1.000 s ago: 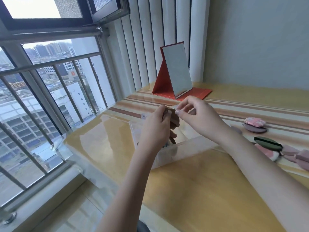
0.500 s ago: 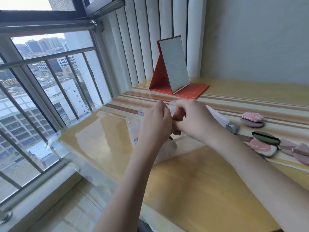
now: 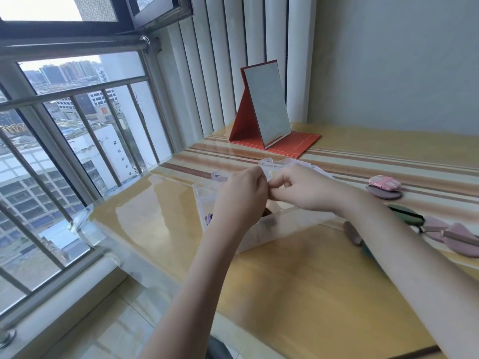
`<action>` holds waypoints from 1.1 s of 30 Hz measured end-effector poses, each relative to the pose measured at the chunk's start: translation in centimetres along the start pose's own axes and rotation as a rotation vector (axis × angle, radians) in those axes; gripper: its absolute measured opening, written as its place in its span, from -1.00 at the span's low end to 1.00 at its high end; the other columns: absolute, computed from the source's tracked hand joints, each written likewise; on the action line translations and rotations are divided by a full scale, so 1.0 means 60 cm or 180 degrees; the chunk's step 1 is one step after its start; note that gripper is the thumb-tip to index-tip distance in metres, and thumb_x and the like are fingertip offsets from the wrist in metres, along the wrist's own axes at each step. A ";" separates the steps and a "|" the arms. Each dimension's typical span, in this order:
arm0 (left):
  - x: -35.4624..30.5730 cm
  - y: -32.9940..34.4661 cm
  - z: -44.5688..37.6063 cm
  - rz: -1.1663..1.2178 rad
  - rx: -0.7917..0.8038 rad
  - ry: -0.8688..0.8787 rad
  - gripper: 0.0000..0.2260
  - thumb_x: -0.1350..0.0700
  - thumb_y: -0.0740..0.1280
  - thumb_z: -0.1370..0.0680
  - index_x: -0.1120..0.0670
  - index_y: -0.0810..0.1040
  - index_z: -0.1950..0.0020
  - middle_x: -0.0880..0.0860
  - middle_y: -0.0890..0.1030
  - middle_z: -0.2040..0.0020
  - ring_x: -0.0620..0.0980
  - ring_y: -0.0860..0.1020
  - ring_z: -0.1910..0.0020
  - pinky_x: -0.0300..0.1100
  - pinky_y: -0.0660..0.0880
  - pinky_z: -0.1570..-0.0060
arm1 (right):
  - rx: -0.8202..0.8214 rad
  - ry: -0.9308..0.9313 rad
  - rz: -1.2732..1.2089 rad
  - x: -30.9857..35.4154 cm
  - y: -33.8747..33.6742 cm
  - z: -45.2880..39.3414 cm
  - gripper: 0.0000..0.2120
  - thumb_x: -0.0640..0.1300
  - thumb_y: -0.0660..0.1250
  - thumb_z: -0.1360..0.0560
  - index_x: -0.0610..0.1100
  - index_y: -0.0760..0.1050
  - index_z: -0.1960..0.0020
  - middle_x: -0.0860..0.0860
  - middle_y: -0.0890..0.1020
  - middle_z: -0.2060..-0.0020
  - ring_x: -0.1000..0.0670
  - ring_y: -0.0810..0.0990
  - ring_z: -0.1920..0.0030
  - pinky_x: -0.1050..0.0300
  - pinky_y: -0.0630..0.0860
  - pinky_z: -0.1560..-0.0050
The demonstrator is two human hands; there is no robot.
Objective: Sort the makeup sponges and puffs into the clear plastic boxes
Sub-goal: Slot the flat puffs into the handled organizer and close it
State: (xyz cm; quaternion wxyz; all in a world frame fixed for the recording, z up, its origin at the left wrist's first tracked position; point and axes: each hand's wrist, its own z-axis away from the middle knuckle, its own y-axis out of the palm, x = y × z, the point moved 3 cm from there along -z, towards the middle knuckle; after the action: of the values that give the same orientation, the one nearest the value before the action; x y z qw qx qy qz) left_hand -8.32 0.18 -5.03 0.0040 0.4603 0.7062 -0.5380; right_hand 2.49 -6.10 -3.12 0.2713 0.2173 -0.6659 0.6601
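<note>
Left hand [image 3: 239,195], right hand [image 3: 302,189]: fingers curled, meeting over clear box [image 3: 255,230] (pinched item hidden, cannot tell).

yellow glossy table by the window, with a box, a mirror and puffs on it

the table [image 3: 298,275] ran from the lower middle of the frame to the upper right, its top shiny yellow with brown and cream stripes across the far part. a clear plastic box [image 3: 248,237] sat on it at the centre of the frame, lid raised. a red folding mirror [image 3: 267,110] stood upright above centre, near the wall. at the right edge lay a pink puff [image 3: 385,183] stacked on a mauve puff [image 3: 385,195], below them a dark green puff [image 3: 407,214], then pale pink puffs [image 3: 451,235] overlapping at the far right. one more mauve puff [image 3: 352,233] lay just right of the box.
</note>
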 end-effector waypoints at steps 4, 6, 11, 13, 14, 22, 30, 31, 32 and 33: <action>-0.004 0.003 0.000 -0.0233 0.0191 0.0054 -0.77 0.16 0.10 -0.58 0.11 0.55 0.03 0.03 0.60 0.22 0.06 0.55 0.17 0.01 0.45 -0.08 | -0.0670 -0.0084 -0.0592 -0.021 -0.065 0.019 -0.88 -0.12 0.36 -0.53 0.00 0.67 0.01 0.08 0.67 0.19 0.10 0.57 0.23 0.21 0.50 0.14; -0.019 -0.003 0.002 -0.0641 -0.0039 0.0268 -0.80 0.14 0.12 -0.57 0.07 0.54 0.00 0.00 0.60 0.26 0.04 0.54 0.17 -0.11 0.32 -0.08 | -0.0802 0.0085 -0.0587 -0.049 -0.094 0.033 -0.89 -0.17 0.39 -0.52 -0.02 0.67 0.03 0.02 0.69 0.19 0.05 0.59 0.24 0.12 0.53 0.08; -0.110 0.018 0.023 -0.0792 -0.0426 0.1319 -0.86 0.16 0.20 -0.46 0.11 0.55 0.15 0.02 0.60 0.33 0.09 0.53 0.23 -0.08 0.36 0.05 | -0.0822 0.0907 -0.0130 -0.149 -0.127 0.075 -0.91 -0.16 0.43 -0.48 -0.03 0.67 0.05 0.06 0.67 0.17 0.02 0.62 0.13 0.05 0.56 -0.01; -0.161 0.058 0.039 -0.0460 -0.0010 0.1960 -0.85 0.12 0.22 -0.46 0.12 0.57 0.13 0.03 0.62 0.25 0.08 0.54 0.18 -0.09 0.45 0.06 | -0.0959 0.1116 0.0114 -0.187 -0.136 0.089 -0.89 -0.17 0.44 -0.46 -0.02 0.68 0.04 0.10 0.65 0.18 0.10 0.58 0.16 0.13 0.52 0.05; -0.182 0.083 0.049 -0.0264 0.0444 0.2119 -0.82 0.07 0.23 -0.47 0.12 0.57 0.08 0.04 0.63 0.19 0.08 0.54 0.13 -0.07 0.47 0.05 | -0.0822 0.1231 0.0318 -0.201 -0.138 0.096 -0.85 -0.14 0.46 -0.44 -0.01 0.68 0.00 0.11 0.65 0.14 0.11 0.57 0.14 0.15 0.49 0.04; -0.174 0.179 0.092 0.0500 0.2056 0.1854 -0.39 -0.20 0.44 -0.40 -0.05 0.41 -0.39 -0.10 0.29 -0.48 -0.15 0.20 -0.45 -0.27 0.16 -0.41 | -0.0218 0.1481 0.0777 -0.233 -0.135 0.107 -0.72 -0.07 0.53 -0.38 -0.01 0.59 -0.07 0.15 0.41 -0.38 0.02 0.41 -0.34 0.14 0.39 -0.24; -0.174 0.154 0.074 0.1030 0.0714 0.1385 -0.85 0.19 0.25 -0.55 0.15 0.60 -0.02 -0.03 0.58 0.33 -0.13 0.51 0.34 -0.23 0.49 0.23 | -0.0954 0.1393 -0.0534 -0.240 -0.148 0.101 -0.92 -0.15 0.46 -0.46 -0.12 0.65 0.05 -0.04 0.67 0.04 -0.04 0.62 0.05 0.19 0.52 0.24; -0.170 0.150 0.070 0.1216 0.0595 0.1153 -0.84 0.22 0.23 -0.56 0.16 0.60 -0.02 -0.08 0.57 0.36 -0.15 0.51 0.36 -0.35 0.45 0.28 | -0.1049 0.1346 -0.0564 -0.238 -0.150 0.101 -0.93 -0.14 0.45 -0.47 -0.11 0.65 0.06 -0.04 0.68 0.08 -0.03 0.60 0.10 0.22 0.48 0.27; -0.167 0.145 0.066 0.1418 0.0463 0.0967 -0.84 0.24 0.21 -0.58 0.17 0.59 -0.03 -0.08 0.59 0.35 -0.15 0.53 0.33 -0.41 0.41 0.31 | -0.1209 0.1251 -0.0609 -0.233 -0.153 0.100 -0.96 -0.13 0.45 -0.47 -0.09 0.64 0.09 -0.04 0.66 0.14 0.00 0.57 0.16 0.26 0.43 0.33; -0.161 0.142 0.063 0.1593 0.0298 0.0819 -0.83 0.25 0.20 -0.59 0.17 0.58 -0.04 -0.03 0.62 0.31 -0.13 0.54 0.29 -0.41 0.40 0.29 | -0.1437 0.1104 -0.0729 -0.224 -0.156 0.099 -0.98 -0.13 0.44 -0.48 -0.06 0.62 0.13 -0.03 0.65 0.17 0.02 0.55 0.21 0.31 0.39 0.40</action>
State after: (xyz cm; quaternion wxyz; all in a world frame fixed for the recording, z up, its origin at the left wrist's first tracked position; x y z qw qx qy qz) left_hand 0.99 -8.96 -8.19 0.0257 0.6844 0.5398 -0.4894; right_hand 18.32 -13.28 -4.61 0.4950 0.1091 -0.7107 0.4878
